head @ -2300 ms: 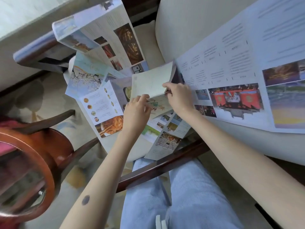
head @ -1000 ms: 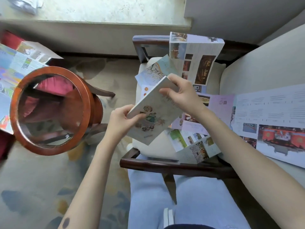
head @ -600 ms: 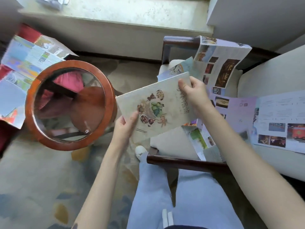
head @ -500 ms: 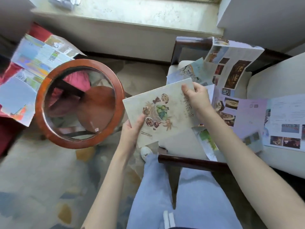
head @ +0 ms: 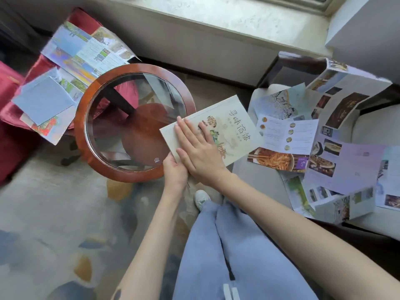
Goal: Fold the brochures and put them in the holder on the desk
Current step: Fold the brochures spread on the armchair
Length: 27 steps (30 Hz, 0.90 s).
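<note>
A folded cream brochure [head: 233, 126] with a food drawing and printed characters is held in the air between the round table and the chair. My left hand [head: 174, 172] grips its near lower corner from beneath. My right hand [head: 198, 148] lies flat on top of it, fingers spread, pressing along the left folded edge. Several unfolded brochures [head: 287, 135] lie spread on the cream chair seat at the right. No holder is in view.
A round glass-topped wooden side table [head: 91, 100] stands at the left of my hands. Behind it, more brochures [head: 86, 55] lie on a red cushioned seat [head: 13, 126]. A stone window sill [head: 216, 14] runs along the top. My legs and a patterned carpet [head: 54, 213] fill the foreground.
The brochure was lifted off the chair and swung left toward the glass table. My right hand moved from pinching its top edge to lying flat across it.
</note>
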{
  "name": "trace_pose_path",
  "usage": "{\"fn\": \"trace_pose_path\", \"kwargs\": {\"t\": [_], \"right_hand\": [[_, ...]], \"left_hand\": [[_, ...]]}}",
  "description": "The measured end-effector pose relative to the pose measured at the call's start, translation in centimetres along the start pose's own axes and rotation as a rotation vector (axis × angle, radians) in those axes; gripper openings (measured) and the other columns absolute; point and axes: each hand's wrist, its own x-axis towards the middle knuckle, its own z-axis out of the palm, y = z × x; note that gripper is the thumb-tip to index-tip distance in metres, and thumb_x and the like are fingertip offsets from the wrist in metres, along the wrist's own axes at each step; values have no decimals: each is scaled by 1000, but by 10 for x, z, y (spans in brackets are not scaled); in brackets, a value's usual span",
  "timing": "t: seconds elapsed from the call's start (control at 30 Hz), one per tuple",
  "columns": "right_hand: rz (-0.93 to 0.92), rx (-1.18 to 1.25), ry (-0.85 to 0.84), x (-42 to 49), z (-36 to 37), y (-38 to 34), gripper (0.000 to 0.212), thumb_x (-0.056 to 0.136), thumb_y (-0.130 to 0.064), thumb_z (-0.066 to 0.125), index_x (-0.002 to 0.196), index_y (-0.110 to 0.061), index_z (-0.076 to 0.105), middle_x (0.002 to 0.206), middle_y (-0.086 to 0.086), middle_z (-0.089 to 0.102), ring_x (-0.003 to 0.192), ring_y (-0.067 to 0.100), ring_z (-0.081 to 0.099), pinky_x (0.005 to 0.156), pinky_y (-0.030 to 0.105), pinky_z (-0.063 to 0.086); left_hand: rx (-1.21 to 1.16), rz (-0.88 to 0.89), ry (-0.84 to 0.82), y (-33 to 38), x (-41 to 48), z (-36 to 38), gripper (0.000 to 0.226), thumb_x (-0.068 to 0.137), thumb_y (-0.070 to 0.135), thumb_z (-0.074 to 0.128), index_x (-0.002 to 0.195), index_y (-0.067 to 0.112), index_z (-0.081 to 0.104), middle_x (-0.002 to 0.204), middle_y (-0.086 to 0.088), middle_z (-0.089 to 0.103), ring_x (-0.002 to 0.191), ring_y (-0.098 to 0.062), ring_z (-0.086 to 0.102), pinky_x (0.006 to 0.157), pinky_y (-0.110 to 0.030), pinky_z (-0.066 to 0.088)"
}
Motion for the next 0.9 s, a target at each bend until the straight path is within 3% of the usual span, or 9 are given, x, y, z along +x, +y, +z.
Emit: {"fn": "trace_pose_path", "kwargs": {"t": [0.1,0.17,0.23,0.33,0.47,0.67,0.77,0.9], "right_hand": [[-43,-14,-39,7,15,-6,55,96,-31,21,141,-2,35,151,12,30,141,23,29,116,44,19],[-89,-56,-73,21,35,-9,55,95,-32,23,141,-3,36,150,12,33,139,23,32,115,44,22],[-98,-74,-114,34,61,-9,56,96,-33,23,142,-3,34,151,12,32,140,22,31,116,44,22],[-56,-41,-204,43,107,-15,57,96,-33,20,144,-5,30,152,10,27,141,22,27,116,45,23],[-18,-45,-235,92,184,-24,55,96,-33,22,142,-6,35,151,9,31,140,20,30,111,45,31],[-34,-63,-216,154,259,-37,54,96,-31,23,142,-6,35,150,9,33,140,20,30,116,43,22],[-31,-42,-221,157,277,-36,53,96,-28,24,142,-4,35,150,10,32,140,21,29,117,43,21],[-58,-72,-198,157,294,-32,51,94,-25,28,138,-3,41,147,11,38,138,21,34,114,43,28]], "left_hand": [[-31,-39,29,-8,6,-10,27,94,4,48,103,25,62,114,1,65,114,-20,59,102,-44,44],[-113,-77,87,-13,22,-25,27,94,2,47,102,23,63,108,5,68,107,-16,62,96,-38,48],[-113,-149,97,-25,37,-42,26,95,1,46,106,19,61,113,-2,66,107,-19,61,94,-36,50],[-80,-275,123,-49,59,-67,26,95,0,46,116,11,56,125,-17,59,114,-28,58,101,-45,44],[-17,-336,121,-75,128,-113,26,95,4,46,118,11,56,122,-16,61,113,-29,59,101,-50,44],[6,-343,130,-99,207,-168,26,96,11,48,121,12,55,118,-7,63,105,-19,62,94,-38,49],[101,-393,138,-109,216,-177,22,95,10,50,115,13,58,110,-4,66,94,-13,64,81,-28,52],[416,-410,213,-115,227,-183,21,93,16,54,103,0,64,106,-18,68,97,-31,64,79,-34,49]]}}
